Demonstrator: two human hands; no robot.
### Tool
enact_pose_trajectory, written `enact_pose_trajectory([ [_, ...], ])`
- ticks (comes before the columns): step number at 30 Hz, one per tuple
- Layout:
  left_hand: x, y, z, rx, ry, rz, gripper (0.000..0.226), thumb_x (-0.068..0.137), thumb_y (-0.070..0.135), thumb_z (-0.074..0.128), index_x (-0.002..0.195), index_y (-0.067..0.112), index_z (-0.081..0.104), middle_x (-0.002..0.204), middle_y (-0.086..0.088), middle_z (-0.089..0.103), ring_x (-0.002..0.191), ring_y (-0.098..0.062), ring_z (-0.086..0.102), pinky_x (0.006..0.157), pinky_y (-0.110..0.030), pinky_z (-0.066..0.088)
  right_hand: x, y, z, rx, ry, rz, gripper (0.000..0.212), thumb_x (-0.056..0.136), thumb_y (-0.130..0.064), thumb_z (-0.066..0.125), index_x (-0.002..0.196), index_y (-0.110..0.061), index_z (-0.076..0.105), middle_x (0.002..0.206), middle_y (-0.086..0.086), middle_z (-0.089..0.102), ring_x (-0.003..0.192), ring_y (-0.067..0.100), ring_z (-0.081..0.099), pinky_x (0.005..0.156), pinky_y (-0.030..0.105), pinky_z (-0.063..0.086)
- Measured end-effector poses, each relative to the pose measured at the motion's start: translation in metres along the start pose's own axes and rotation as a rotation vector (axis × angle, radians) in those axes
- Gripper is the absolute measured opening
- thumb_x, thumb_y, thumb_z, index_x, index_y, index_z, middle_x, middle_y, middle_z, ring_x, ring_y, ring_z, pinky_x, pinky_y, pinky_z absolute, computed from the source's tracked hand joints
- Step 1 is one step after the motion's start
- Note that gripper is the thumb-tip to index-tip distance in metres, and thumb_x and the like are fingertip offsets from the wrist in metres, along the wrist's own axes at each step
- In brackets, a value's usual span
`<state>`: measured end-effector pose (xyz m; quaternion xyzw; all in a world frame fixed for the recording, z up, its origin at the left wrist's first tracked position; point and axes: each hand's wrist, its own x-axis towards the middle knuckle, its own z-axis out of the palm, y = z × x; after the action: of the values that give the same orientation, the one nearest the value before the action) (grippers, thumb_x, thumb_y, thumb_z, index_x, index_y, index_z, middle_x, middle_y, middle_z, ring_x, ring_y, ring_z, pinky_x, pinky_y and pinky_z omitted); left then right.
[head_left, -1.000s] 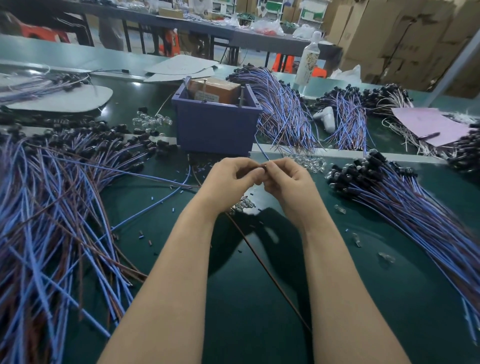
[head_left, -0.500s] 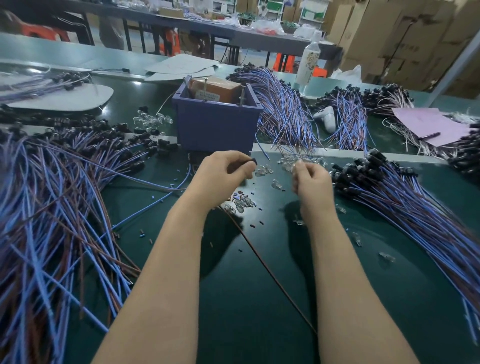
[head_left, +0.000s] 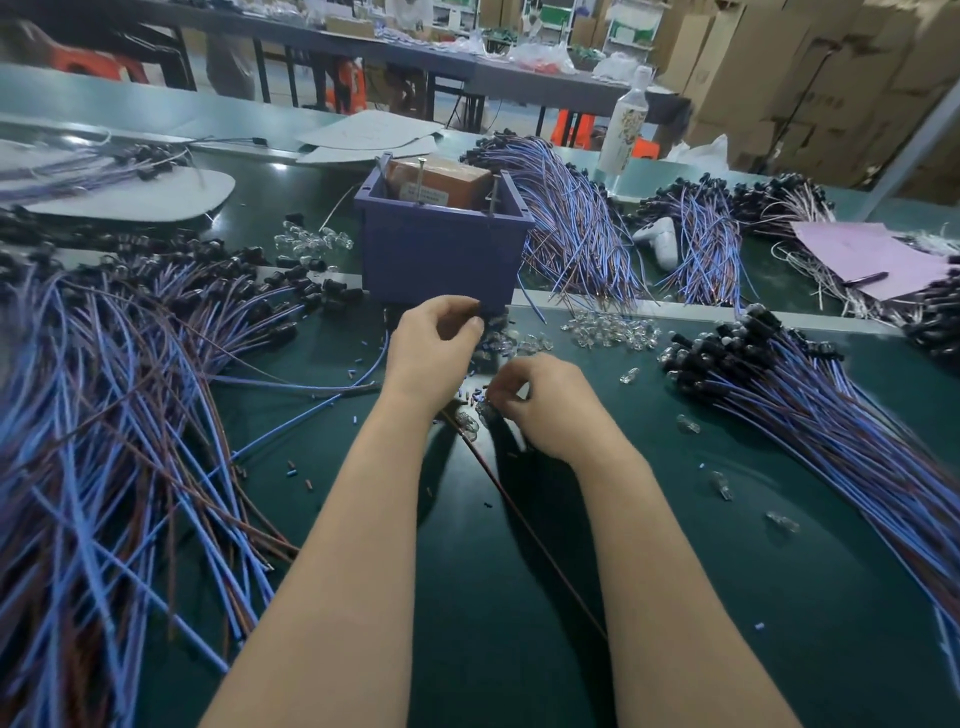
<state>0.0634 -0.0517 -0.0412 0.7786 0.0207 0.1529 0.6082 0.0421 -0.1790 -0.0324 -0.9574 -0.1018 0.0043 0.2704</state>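
Note:
My left hand (head_left: 434, 353) is raised in front of the purple bin (head_left: 441, 260) and pinches a small black socket (head_left: 475, 312) between thumb and fingertips. A thin brown wire (head_left: 530, 530) runs from under that hand down across the green table (head_left: 519, 649). My right hand (head_left: 550, 405) is lower, its fingers curled down onto a small clear bulb (head_left: 485, 411) lying on the table among tiny cut wire bits. More clear bulbs (head_left: 608, 332) lie in a loose pile just beyond.
Big bundles of blue and brown wires with black sockets spread at the left (head_left: 104, 415) and at the right (head_left: 831, 415). More bundles (head_left: 571, 223), a bottle (head_left: 623, 124), a white object (head_left: 660, 239) and pink paper (head_left: 872, 254) lie further back.
My hands, joined a second ago, have parted. The right hand went out to the right, then came down and in onto a bulb below the left hand. The left hand stays raised.

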Motion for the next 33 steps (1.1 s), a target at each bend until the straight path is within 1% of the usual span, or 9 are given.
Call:
enact_pose_trajectory([
  [2, -0.001, 0.002, 0.0, 0.121, 0.01, 0.054, 0.017, 0.088, 0.014, 0.062, 0.102, 0.02, 0.069, 0.089, 0.006, 0.067, 0.094, -0.016, 0.063, 0.094, -0.03, 0.048, 0.0, -0.001, 0.0, -0.047, -0.008, -0.019, 0.014, 0.089, -0.013, 0.059, 0.099, -0.016, 0.068, 0.104, 0.004, 0.062, 0.094, 0.018, 0.056, 0.076, 0.021, 0.038],
  [5, -0.004, 0.003, 0.001, 0.22, 0.017, 0.153, 0.018, 0.087, 0.009, 0.062, 0.102, 0.016, 0.068, 0.082, 0.011, 0.061, 0.077, -0.002, 0.058, 0.073, -0.003, 0.04, 0.0, 0.001, 0.001, -0.074, -0.028, -0.017, 0.015, 0.09, -0.015, 0.059, 0.102, -0.018, 0.066, 0.105, 0.006, 0.056, 0.091, 0.02, 0.052, 0.075, 0.023, 0.038],
  [8, -0.006, 0.004, 0.002, 0.235, 0.001, 0.188, 0.017, 0.087, 0.007, 0.062, 0.103, 0.014, 0.066, 0.084, 0.01, 0.061, 0.078, -0.006, 0.056, 0.074, -0.006, 0.039, 0.001, 0.004, 0.003, -0.059, 0.037, 0.006, 0.014, 0.091, -0.015, 0.056, 0.104, -0.013, 0.063, 0.104, 0.009, 0.062, 0.096, 0.025, 0.055, 0.081, 0.029, 0.044],
  [10, -0.006, 0.003, 0.002, 0.231, -0.014, 0.199, 0.016, 0.087, 0.005, 0.062, 0.1, 0.014, 0.065, 0.083, 0.012, 0.06, 0.081, -0.007, 0.056, 0.073, -0.004, 0.039, 0.003, 0.005, 0.001, 0.101, 0.194, 0.022, 0.011, 0.092, -0.014, 0.057, 0.102, -0.009, 0.06, 0.1, 0.009, 0.064, 0.096, 0.025, 0.058, 0.086, 0.031, 0.045],
  [13, -0.007, 0.003, 0.002, 0.208, -0.058, 0.21, 0.018, 0.086, 0.003, 0.062, 0.095, 0.019, 0.062, 0.08, 0.019, 0.058, 0.079, 0.002, 0.056, 0.072, 0.003, 0.038, 0.004, 0.005, -0.006, 0.574, 0.434, 0.052, 0.006, 0.09, -0.007, 0.06, 0.093, -0.012, 0.058, 0.09, 0.007, 0.066, 0.09, 0.023, 0.064, 0.084, 0.026, 0.05],
  [16, -0.009, 0.002, 0.003, 0.18, -0.107, 0.208, 0.021, 0.085, 0.001, 0.061, 0.093, 0.021, 0.06, 0.079, 0.023, 0.058, 0.078, 0.011, 0.056, 0.075, 0.001, 0.041, 0.005, 0.005, -0.008, 0.861, 0.468, 0.046, 0.011, 0.088, -0.001, 0.061, 0.09, -0.012, 0.061, 0.086, 0.007, 0.068, 0.084, 0.02, 0.067, 0.081, 0.027, 0.056],
  [23, -0.01, 0.003, 0.006, 0.183, -0.154, 0.207, 0.018, 0.084, 0.002, 0.062, 0.095, 0.016, 0.063, 0.081, 0.011, 0.064, 0.082, -0.008, 0.062, 0.084, -0.015, 0.047, 0.006, 0.005, -0.001, 0.659, 0.527, -0.011, 0.018, 0.085, -0.007, 0.067, 0.077, -0.023, 0.063, 0.076, -0.003, 0.068, 0.078, 0.016, 0.067, 0.082, 0.036, 0.056],
  [29, -0.009, 0.0, 0.007, 0.199, -0.163, 0.194, 0.016, 0.086, 0.004, 0.062, 0.097, 0.016, 0.063, 0.082, 0.01, 0.064, 0.079, -0.005, 0.06, 0.076, -0.004, 0.043, 0.004, 0.004, -0.002, 0.525, 0.535, -0.04, 0.011, 0.084, -0.007, 0.067, 0.081, -0.018, 0.067, 0.075, -0.006, 0.067, 0.074, 0.01, 0.064, 0.073, 0.017, 0.051],
  [33, -0.009, -0.001, 0.007, 0.218, -0.189, 0.204, 0.016, 0.087, 0.007, 0.063, 0.1, 0.015, 0.066, 0.09, 0.005, 0.068, 0.087, -0.008, 0.063, 0.075, 0.0, 0.04, 0.001, 0.007, -0.007, 0.445, 0.508, -0.064, 0.008, 0.085, -0.007, 0.065, 0.084, -0.014, 0.068, 0.078, -0.003, 0.068, 0.078, 0.012, 0.065, 0.074, 0.015, 0.05],
])
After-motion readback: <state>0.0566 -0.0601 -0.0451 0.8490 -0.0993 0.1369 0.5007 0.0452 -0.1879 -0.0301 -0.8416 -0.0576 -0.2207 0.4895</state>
